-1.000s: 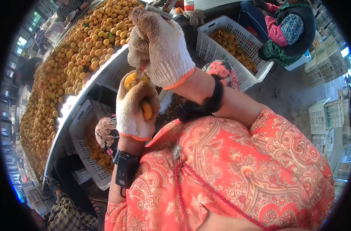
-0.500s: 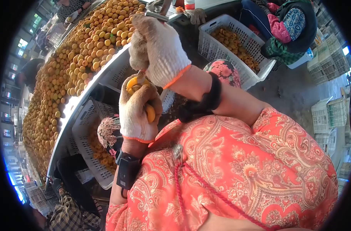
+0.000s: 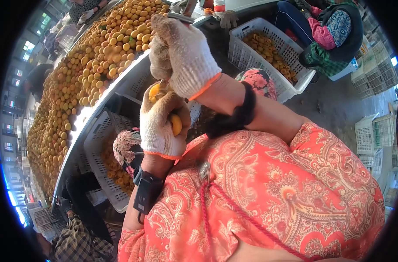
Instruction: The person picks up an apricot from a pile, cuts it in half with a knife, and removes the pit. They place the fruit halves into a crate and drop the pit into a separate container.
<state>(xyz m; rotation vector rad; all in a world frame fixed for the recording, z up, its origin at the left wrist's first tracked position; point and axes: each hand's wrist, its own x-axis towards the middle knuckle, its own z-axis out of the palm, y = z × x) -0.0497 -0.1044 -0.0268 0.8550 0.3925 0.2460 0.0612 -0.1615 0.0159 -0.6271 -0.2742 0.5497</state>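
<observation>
My left hand [image 3: 164, 122], in a white knitted glove with brown stains, is wrapped round yellow-orange fruit [image 3: 154, 93]. More yellow fruit [image 3: 176, 125] shows between the fingers lower down in the same palm. Just above it, my right hand [image 3: 179, 56], gloved too, is closed on a tool with a metal end [image 3: 180, 18] sticking out at the top of the fist. The tool's lower tip meets the upper fruit, where the fingers partly hide it. The two gloves are very close together.
Whole apricot-like fruits [image 3: 116, 48] cover a long table with a pale edge [image 3: 83, 124]. White crates of cut fruit stand at the right [image 3: 286, 89] and lower left [image 3: 98, 168]. Co-workers sit at the upper right [image 3: 334, 30] and lower left [image 3: 77, 240]. A glove [image 3: 226, 18] lies on the table edge.
Both my hands have shifted slightly right in the view. Less of the upper fruit shows between my gloves.
</observation>
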